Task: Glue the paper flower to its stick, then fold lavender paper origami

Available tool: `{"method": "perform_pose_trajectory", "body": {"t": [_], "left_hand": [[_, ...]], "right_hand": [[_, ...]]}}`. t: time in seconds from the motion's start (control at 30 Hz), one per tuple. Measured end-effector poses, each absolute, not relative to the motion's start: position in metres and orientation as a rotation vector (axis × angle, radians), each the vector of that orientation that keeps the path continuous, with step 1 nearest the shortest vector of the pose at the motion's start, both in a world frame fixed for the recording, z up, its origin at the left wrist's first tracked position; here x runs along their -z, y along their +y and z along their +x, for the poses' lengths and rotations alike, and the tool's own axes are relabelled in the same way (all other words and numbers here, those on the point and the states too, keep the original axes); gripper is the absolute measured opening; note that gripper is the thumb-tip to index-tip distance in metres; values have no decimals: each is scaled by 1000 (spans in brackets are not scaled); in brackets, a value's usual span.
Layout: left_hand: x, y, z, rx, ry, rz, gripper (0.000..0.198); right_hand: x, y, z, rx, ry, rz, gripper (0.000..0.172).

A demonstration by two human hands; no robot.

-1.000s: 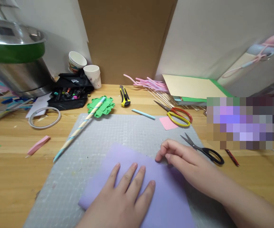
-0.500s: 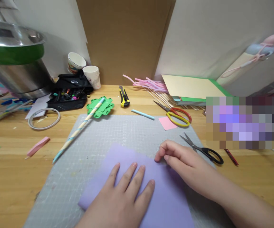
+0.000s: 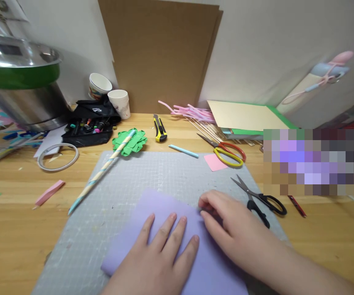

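A sheet of purple paper (image 3: 218,256) lies on the grey cutting mat, its left side curving over like a fold. My left hand (image 3: 156,254) presses flat on it with the fingers spread. At the paper's upper right edge, my right hand (image 3: 226,229) has its fingers curled and the thumb close to the index finger, pinching the edge. Black-handled scissors (image 3: 258,198) lie just beyond my right wrist. Part of the paper is hidden under both hands.
On the cutting mat (image 3: 164,172) rest a striped paper stick (image 3: 103,170) and a pink paper square (image 3: 215,162). Behind are a yellow utility knife (image 3: 160,129), red-and-yellow scissors (image 3: 228,155) and paper cups (image 3: 119,103). A tape roll (image 3: 40,162) lies left.
My right thumb has come down and left toward the index fingertip at the paper's edge, and more of the black scissors' handle shows. My left hand stays put. The view has tilted slightly.
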State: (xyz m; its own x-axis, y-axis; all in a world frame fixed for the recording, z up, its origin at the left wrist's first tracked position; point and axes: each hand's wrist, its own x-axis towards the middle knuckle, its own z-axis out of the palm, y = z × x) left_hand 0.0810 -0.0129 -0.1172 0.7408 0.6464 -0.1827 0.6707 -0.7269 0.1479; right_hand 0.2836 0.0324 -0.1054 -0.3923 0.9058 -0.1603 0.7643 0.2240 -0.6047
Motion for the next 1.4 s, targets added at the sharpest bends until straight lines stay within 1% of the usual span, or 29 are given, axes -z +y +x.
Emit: {"method": "perform_pose_trajectory", "body": {"t": [0.2, 0.3, 0.37, 0.43, 0.53, 0.67, 0.77, 0.83, 0.93, 1.03, 1.1, 1.2, 1.27, 1.33, 1.37, 1.4], "left_hand": [[106, -8, 87, 315, 1048, 2544, 51], [100, -7, 88, 386, 1042, 2491, 60], [99, -8, 87, 387, 1033, 2480, 70], [99, -10, 85, 316, 1039, 2480, 80], [99, -13, 83, 257, 1051, 2471, 91], [96, -13, 85, 320, 1061, 2451, 96], [95, -14, 86, 284, 1068, 2458, 97], [95, -15, 85, 238, 1065, 2470, 98], [96, -17, 83, 203, 1062, 2472, 97], [96, -18, 83, 226, 1061, 2457, 97], [94, -18, 81, 166, 1040, 2465, 92], [84, -14, 75, 16, 1014, 2449, 82], [76, -7, 66, -204, 1144, 2434, 68], [68, 3, 54, -555, 1515, 2371, 51], [64, 10, 48, -700, 1742, 2277, 50], [62, 16, 42, -752, 1880, 2179, 58]], "right_hand": [[109, 23, 261, -541, -2495, -1713, 13], [109, 26, 252, -422, -2531, -1808, 15], [107, 27, 249, -383, -2540, -1850, 16], [105, 28, 246, -355, -2549, -1872, 17], [104, 28, 242, -307, -2553, -1905, 17], [103, 30, 238, -244, -2536, -1914, 19], [102, 31, 236, -226, -2503, -1926, 19], [100, 32, 236, -286, -2465, -1954, 19], [96, 34, 241, -491, -2398, -1954, 20], [93, 40, 252, -734, -2404, -1803, 12], [94, 45, 260, -828, -2433, -1697, 8], [98, 51, 271, -1101, -2305, -1543, 15], [100, 53, 277, -1361, -2105, -1454, 18], [99, 52, 281, -1564, -1904, -1396, 21], [98, 51, 282, -1627, -1828, -1371, 23], [95, 49, 283, -1669, -1772, -1345, 25]]}}
